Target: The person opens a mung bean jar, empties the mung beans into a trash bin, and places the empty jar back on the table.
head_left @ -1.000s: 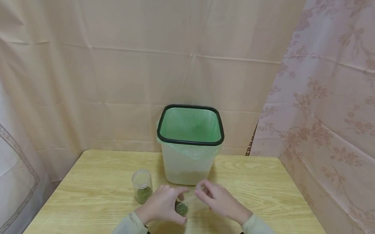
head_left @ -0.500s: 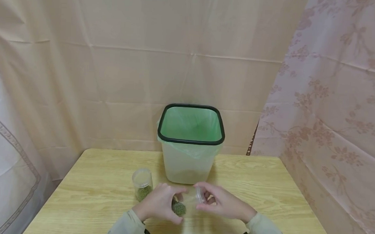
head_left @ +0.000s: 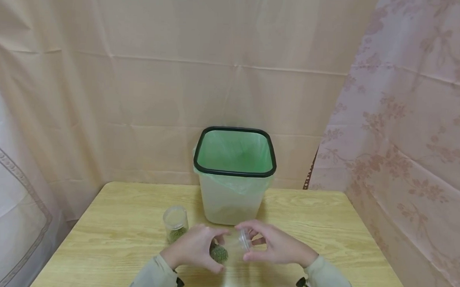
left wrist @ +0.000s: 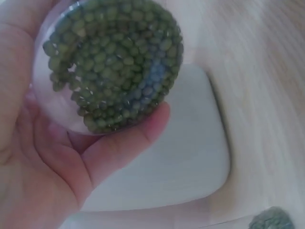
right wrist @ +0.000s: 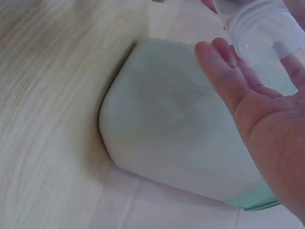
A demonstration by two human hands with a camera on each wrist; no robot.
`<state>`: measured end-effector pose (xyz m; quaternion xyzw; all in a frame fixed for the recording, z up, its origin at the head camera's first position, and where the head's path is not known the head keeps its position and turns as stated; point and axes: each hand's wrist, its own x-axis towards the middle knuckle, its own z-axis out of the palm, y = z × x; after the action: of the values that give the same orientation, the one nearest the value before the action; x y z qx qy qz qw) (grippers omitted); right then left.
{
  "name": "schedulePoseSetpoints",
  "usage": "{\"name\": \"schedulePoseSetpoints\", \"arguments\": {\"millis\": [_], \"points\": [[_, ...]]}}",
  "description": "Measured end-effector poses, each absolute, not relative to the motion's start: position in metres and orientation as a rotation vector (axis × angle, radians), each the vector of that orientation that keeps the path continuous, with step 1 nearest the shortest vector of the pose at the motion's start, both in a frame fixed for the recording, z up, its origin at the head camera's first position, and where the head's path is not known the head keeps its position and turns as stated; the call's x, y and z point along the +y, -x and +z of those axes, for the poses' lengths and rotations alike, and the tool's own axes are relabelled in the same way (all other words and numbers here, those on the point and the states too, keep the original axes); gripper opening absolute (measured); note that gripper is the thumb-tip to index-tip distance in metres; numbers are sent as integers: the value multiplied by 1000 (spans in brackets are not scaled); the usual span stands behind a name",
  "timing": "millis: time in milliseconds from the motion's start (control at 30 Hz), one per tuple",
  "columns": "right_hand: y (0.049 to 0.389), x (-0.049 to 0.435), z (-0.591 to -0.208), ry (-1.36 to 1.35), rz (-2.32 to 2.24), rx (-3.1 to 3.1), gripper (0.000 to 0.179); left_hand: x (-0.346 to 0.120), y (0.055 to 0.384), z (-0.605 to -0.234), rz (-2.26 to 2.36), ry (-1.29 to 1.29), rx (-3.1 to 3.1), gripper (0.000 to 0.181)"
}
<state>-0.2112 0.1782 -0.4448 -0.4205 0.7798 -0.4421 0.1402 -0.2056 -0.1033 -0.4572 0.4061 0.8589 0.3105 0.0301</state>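
My left hand (head_left: 194, 248) wraps bean jar (left wrist: 114, 67), near side of bin (head_left: 231, 205). Right hand (head_left: 276, 245), also nearside: fingers half-spread about clear lid (head_left: 245, 240); can't tell if gripping.

And there was the clear jar (left wrist: 114, 62), lying nearly sideways in the grip of the left hand (head_left: 197, 248)! Green beans (head_left: 219, 254) crowded its round base, a see-through patch left at one side, while its ridged, transparent far end (right wrist: 264, 33) sat tilted among the right hand's (head_left: 277, 245) curved fingers.
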Motion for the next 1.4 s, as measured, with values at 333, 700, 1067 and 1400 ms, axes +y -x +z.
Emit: {"name": "schedulePoseSetpoints", "arguments": {"millis": [333,700,1067,1400], "points": [[216,181,-425,774,-1513,2202,70,-98,202,-451,812,-1274,2808,74],[209,171,-434,569,-1496,2092,69,-96,202,-453,794,-1268,2864,73],[208,169,-432,582,-1512,2089,65,-97,203,-455,811,-1246,2839,76],[210,169,-437,683,-1466,2162,65,-100,204,-458,816,-1239,2827,76]]}}
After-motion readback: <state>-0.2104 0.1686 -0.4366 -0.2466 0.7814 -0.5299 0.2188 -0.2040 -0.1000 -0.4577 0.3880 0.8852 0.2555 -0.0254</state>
